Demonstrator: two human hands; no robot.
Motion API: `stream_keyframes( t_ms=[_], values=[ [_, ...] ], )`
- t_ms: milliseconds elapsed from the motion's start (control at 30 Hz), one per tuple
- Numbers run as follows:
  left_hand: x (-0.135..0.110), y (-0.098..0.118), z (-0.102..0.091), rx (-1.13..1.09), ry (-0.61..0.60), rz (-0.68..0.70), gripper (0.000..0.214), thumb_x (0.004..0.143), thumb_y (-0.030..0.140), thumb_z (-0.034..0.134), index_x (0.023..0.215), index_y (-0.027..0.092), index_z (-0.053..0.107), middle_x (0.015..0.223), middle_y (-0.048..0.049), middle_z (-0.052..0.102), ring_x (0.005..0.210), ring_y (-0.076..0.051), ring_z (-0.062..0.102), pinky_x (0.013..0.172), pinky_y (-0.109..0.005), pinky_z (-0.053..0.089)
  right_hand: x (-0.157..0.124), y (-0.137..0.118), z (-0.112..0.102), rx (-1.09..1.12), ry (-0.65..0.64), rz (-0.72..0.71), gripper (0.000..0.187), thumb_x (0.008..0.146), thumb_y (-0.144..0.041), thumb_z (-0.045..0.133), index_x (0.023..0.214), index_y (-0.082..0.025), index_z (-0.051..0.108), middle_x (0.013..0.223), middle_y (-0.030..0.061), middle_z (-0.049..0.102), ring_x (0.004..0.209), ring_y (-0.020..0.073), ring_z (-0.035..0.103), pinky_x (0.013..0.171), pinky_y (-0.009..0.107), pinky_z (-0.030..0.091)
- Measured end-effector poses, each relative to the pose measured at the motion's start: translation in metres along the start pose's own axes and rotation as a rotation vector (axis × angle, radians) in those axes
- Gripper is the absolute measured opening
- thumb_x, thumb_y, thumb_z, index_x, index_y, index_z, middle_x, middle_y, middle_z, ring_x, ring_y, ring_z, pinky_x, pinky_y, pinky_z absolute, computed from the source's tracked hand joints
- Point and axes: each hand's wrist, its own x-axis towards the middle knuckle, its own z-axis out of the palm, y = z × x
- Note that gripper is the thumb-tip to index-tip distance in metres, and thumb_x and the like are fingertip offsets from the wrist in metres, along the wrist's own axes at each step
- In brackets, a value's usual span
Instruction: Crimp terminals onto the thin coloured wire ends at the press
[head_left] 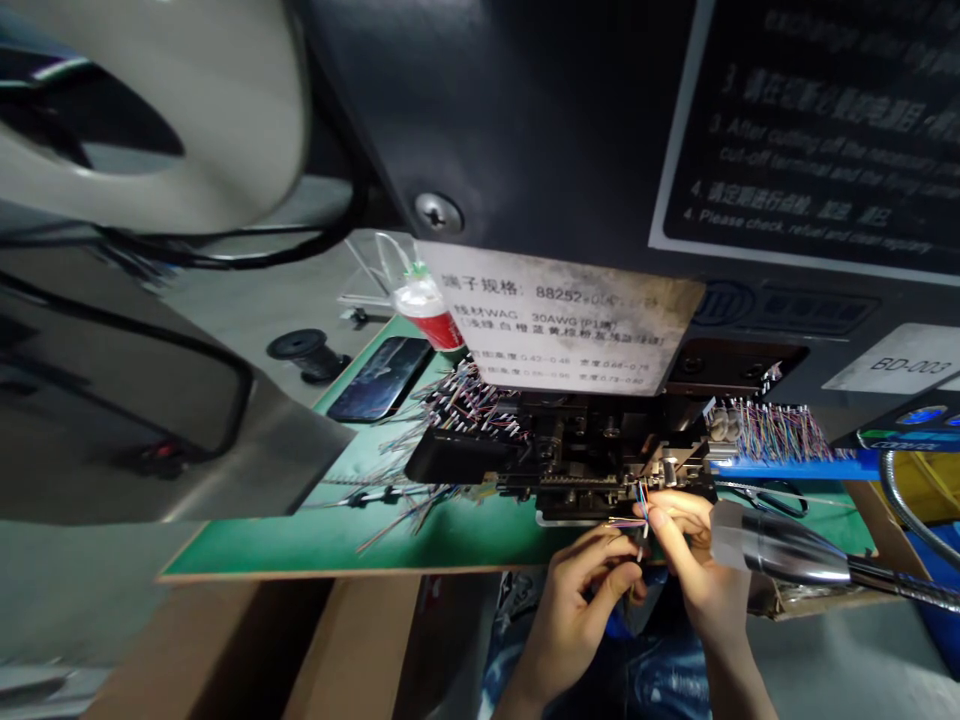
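Observation:
At the front of a dark terminal crimping machine (600, 465), both my hands close around a small bundle of thin coloured wires (628, 522). My left hand (585, 590) pinches the lower part of the bundle, thumb against fingers. Higher up and to the right, my right hand (686, 540) pinches the wires near their fanned-out ends with thumb and forefinger. Blue, orange and pale strands spread between the fingertips, just below the machine's lit working spot. The bundle's lower end is partly hidden by my fingers.
A bendable lamp (787, 550) reaches in beside my right hand. On the green table (247, 545) lie a phone (381, 378), a heap of wires (469, 400) and a red-white cup (431, 312). More wires (780, 430) rest on a blue tray (795, 468); scissors (772, 497) lie nearby.

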Motion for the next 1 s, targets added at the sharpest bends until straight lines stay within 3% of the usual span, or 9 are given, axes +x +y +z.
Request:
stream_keyframes(
  t_ms=[567,700,833,933,1000],
  values=[
    [0.0,0.0,-0.001,0.035,0.016,-0.002,0.022,0.098,0.034,0.074,0.086,0.016,0.079,0.087,-0.0024,0.063,0.06,-0.012,0.07,0.061,-0.017,0.061,0.0,0.0,0.002,-0.074,0.002,-0.035,0.018,0.096,-0.036,0.07,0.099,-0.024,0.083,0.096,0.0074,0.084,0.086,0.0268,0.079,0.08,0.039,0.063],
    [-0.001,0.007,-0.007,-0.013,-0.05,-0.051,0.026,0.097,0.041,0.076,0.088,0.017,0.08,0.086,-0.0022,0.063,0.063,-0.013,0.071,0.062,-0.017,0.06,0.002,-0.003,-0.004,-0.155,-0.04,-0.17,0.016,0.097,-0.027,0.068,0.1,-0.027,0.084,0.096,0.0047,0.081,0.087,0.0241,0.075,0.084,0.038,0.059],
    [-0.002,0.014,-0.015,-0.107,-0.176,-0.141,0.037,0.094,0.051,0.078,0.084,0.015,0.08,0.083,-0.0018,0.062,0.061,-0.013,0.069,0.06,-0.019,0.059,0.006,-0.004,-0.013,-0.159,-0.166,-0.295,0.014,0.096,-0.023,0.07,0.086,-0.027,0.08,0.098,0.004,0.077,0.092,0.0225,0.073,0.086,0.035,0.057],
    [-0.002,0.015,-0.017,-0.096,-0.198,-0.174,0.042,0.092,0.055,0.079,0.082,0.014,0.08,0.082,-0.0025,0.062,0.061,-0.013,0.069,0.061,-0.02,0.06,0.005,-0.002,-0.015,-0.063,-0.232,-0.219,0.014,0.098,-0.024,0.07,0.084,-0.025,0.075,0.089,0.0016,0.077,0.08,0.0194,0.074,0.077,0.031,0.058],
    [-0.001,0.014,-0.016,-0.069,-0.175,-0.167,0.044,0.092,0.057,0.078,0.083,0.014,0.08,0.086,-0.0036,0.064,0.061,-0.013,0.069,0.061,-0.021,0.061,0.003,0.002,-0.013,-0.023,-0.187,-0.14,0.01,0.097,-0.028,0.073,0.088,-0.025,0.075,0.082,-0.0002,0.077,0.071,0.0181,0.073,0.071,0.029,0.058]
  ],
)
